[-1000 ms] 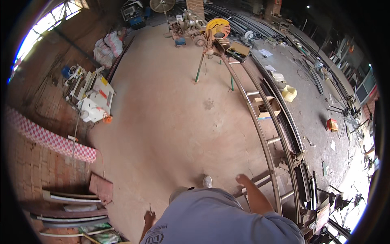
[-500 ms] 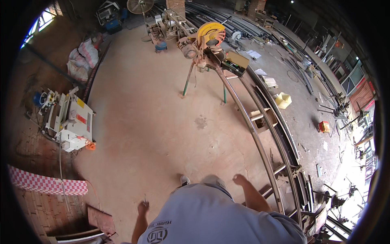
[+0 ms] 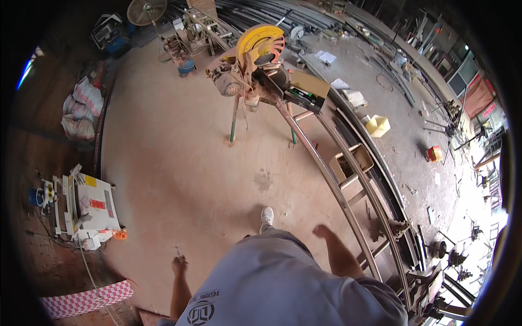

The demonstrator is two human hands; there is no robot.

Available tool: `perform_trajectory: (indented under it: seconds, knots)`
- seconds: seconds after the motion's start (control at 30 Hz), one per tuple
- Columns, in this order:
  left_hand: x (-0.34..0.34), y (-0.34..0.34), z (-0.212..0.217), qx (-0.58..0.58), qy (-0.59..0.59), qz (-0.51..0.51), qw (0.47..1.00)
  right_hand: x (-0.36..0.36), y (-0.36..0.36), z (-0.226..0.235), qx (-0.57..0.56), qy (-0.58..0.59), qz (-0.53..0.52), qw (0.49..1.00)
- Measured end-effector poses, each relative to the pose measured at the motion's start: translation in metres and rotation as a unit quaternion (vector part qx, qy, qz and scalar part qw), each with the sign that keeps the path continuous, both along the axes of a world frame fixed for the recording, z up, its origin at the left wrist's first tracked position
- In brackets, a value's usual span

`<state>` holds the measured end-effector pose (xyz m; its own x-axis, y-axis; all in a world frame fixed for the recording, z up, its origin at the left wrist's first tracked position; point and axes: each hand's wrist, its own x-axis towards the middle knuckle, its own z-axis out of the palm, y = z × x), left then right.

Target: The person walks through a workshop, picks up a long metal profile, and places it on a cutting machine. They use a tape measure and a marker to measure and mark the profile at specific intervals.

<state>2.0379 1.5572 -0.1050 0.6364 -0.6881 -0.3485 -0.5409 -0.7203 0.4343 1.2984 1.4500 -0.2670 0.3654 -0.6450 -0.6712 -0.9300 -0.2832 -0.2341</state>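
A dusty floor is stretching around the person, with a yellow saw standing ahead. The left hand is gripping a small object in curled fingers, out beside the body; the right hand is hanging, loosely curled, near the metal rails, its grip impossible to tell.
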Motion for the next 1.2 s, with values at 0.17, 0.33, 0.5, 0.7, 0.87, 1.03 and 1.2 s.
perform_trajectory:
  seconds: [0.17, 0.33, 0.5, 0.7, 0.87, 1.03, 1.2]
  knots:
    - [-0.038, -0.011, -0.034, 0.070, 0.016, -0.205, 0.976, 0.042, -0.185, 0.077, -0.152, -0.202, -0.343, 0.905]
    - [-0.067, -0.116, 0.017, 0.047, 0.108, -0.129, 0.985, 0.063, -0.293, 0.128, -0.136, -0.254, -0.390, 0.874]
    - [-0.037, -0.251, 0.015, 0.039, 0.082, -0.150, 0.985, 0.064, -0.333, 0.101, -0.164, -0.215, -0.420, 0.866]
    - [0.036, -0.396, -0.001, 0.016, 0.074, -0.081, 0.994, 0.033, -0.401, 0.124, -0.243, -0.119, -0.368, 0.890]
    - [0.058, -0.462, 0.010, -0.093, 0.138, -0.090, 0.982, 0.015, -0.505, 0.172, -0.250, -0.070, -0.435, 0.862]
    - [0.024, -0.445, 0.008, -0.061, 0.136, 0.075, 0.986, 0.005, -0.604, 0.186, -0.282, -0.017, -0.396, 0.874]
    - [-0.067, -0.382, 0.029, 0.089, -0.018, -0.149, 0.985, -0.007, -0.657, 0.163, -0.372, -0.019, -0.229, 0.899]
